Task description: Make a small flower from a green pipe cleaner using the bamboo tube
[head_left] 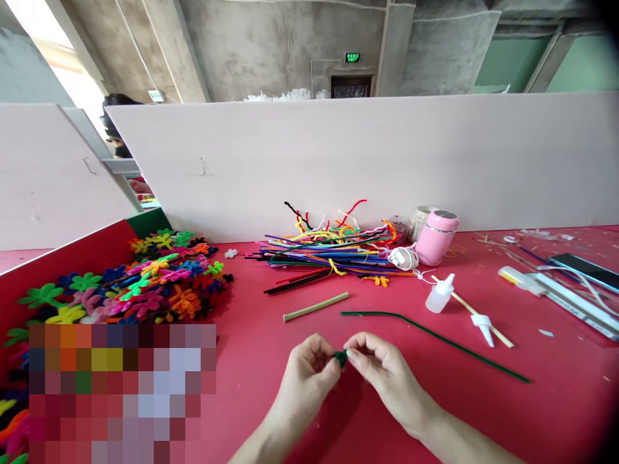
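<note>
My left hand (314,368) and my right hand (380,367) meet low over the red table. Between their fingertips is a small, bunched dark green pipe cleaner (341,357). Both hands are closed in a pinch on it, and the fingers hide part of its shape. Just beyond them lies a long green pipe cleaner (435,335), bent near its left end. A short pale stick (316,307), like a piece of bamboo, rests behind my left hand.
A pile of coloured pipe cleaners (324,254) lies by the white partition (309,161). Many fuzzy flowers (149,283) heap up at left, partly behind a pixelated patch. At right are a pink cup (436,238), a glue bottle (440,295), its cap (482,328) and a phone (587,270).
</note>
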`<control>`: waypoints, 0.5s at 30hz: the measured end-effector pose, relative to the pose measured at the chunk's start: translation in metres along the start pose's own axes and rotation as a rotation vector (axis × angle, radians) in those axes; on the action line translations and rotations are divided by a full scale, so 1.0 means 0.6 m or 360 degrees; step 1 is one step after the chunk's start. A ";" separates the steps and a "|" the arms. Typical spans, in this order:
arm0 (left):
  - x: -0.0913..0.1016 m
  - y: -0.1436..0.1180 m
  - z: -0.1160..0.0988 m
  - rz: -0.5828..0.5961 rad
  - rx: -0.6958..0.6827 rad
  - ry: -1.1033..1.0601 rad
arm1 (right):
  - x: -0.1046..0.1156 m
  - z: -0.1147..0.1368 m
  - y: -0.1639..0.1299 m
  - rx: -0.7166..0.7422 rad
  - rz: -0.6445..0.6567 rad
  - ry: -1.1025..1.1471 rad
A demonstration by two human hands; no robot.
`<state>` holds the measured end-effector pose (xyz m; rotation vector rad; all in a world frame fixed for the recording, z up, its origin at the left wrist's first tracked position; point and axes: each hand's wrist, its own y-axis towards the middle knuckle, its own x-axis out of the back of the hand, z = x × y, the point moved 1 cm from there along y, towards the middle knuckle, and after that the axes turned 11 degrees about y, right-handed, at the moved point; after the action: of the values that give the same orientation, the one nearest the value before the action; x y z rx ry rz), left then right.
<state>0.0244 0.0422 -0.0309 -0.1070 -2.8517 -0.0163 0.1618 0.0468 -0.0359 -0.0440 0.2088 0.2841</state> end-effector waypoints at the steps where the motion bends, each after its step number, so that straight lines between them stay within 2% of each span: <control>1: 0.000 0.001 0.000 0.0066 0.0110 -0.0247 | 0.002 0.001 0.001 0.0107 -0.0012 -0.0115; 3: 0.001 0.003 0.001 0.0164 0.0235 -0.0623 | 0.006 0.003 0.001 0.0304 -0.0032 -0.0341; 5: 0.001 0.003 0.003 0.0221 0.0285 -0.0830 | 0.009 0.007 0.000 0.0506 -0.0023 -0.0563; 10: 0.002 0.001 0.003 0.0285 0.0394 -0.1019 | 0.015 0.012 -0.004 0.0938 0.0030 -0.1076; 15: -0.001 -0.002 0.004 0.0342 0.0458 -0.1087 | 0.016 0.013 -0.006 0.1081 0.0097 -0.1432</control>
<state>0.0241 0.0413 -0.0333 -0.4306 -3.4512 0.5779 0.1736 0.0467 -0.0303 0.7537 -0.5959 0.2577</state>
